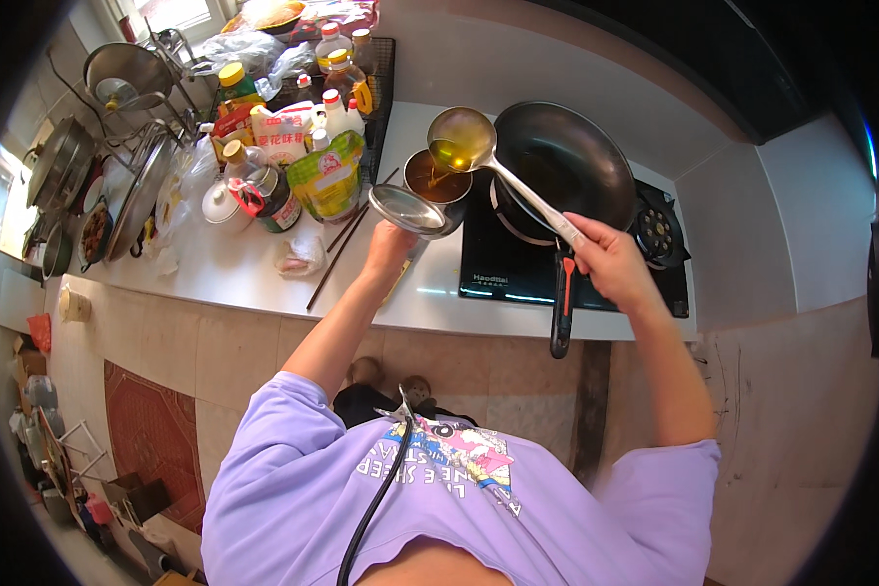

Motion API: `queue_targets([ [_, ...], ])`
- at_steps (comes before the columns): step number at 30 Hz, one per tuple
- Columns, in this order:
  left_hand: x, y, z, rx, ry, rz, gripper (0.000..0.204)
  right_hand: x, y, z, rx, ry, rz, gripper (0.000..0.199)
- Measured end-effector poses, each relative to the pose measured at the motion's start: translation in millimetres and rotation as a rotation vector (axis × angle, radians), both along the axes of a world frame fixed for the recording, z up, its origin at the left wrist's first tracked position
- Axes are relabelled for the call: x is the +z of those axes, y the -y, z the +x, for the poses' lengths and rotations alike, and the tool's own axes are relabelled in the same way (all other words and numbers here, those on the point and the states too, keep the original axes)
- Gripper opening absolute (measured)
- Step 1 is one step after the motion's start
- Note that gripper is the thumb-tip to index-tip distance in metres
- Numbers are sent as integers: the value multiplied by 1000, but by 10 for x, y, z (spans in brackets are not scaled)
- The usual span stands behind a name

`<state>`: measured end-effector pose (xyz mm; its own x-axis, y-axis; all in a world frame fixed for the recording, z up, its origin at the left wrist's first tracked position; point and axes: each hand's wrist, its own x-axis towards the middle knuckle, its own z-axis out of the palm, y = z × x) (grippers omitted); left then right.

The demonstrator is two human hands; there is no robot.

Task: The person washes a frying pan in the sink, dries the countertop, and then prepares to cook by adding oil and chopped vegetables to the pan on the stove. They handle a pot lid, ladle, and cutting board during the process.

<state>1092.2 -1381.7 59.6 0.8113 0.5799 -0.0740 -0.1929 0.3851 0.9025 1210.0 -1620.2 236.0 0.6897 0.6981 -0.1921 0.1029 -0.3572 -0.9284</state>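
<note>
Your ladle (481,146) points its bowl over the pot (454,213), its handle slanting toward the counter's (432,278) front-right corner. Your right hand (607,256) has fingers curled round the handle. Your left hand (391,250) meets the lid (407,209), fingers hidden; I cannot tell their grip.

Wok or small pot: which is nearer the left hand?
The small pot holding brown liquid, just beyond the left hand; the wok sits farther right, on the black hob.

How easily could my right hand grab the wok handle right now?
Probably not without freeing it first: your right hand holds the ladle. The wok handle sticks out close by, though, with nothing seeming to block it.
</note>
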Motion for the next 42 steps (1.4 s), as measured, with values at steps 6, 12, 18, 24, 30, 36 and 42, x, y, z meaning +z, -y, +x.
queue_targets([
  [6,38,-15,-186,-3,-11,47,4,-166,33,-446,39,950,0,36],
  [12,122,-70,-433,-8,5,33,5,-187,69,-792,37,1085,21,45],
  [18,176,-184,-834,-4,-73,-30,7,-346,-21,-1171,82,1072,-9,49],
  [24,233,-497,-1501,12,-143,-63,15,-552,-372,-1680,120,1083,25,50],
  [30,406,-814,-2258,104,-95,-71,8,-802,-827,-2398,116,1049,6,50],
  [36,459,-1258,-3030,278,-146,-182,12,-957,-1496,-2987,185,924,102,49],
  [42,-46,-1786,-3476,315,-105,-57,14,-1182,-2032,-3265,221,915,130,50],
])
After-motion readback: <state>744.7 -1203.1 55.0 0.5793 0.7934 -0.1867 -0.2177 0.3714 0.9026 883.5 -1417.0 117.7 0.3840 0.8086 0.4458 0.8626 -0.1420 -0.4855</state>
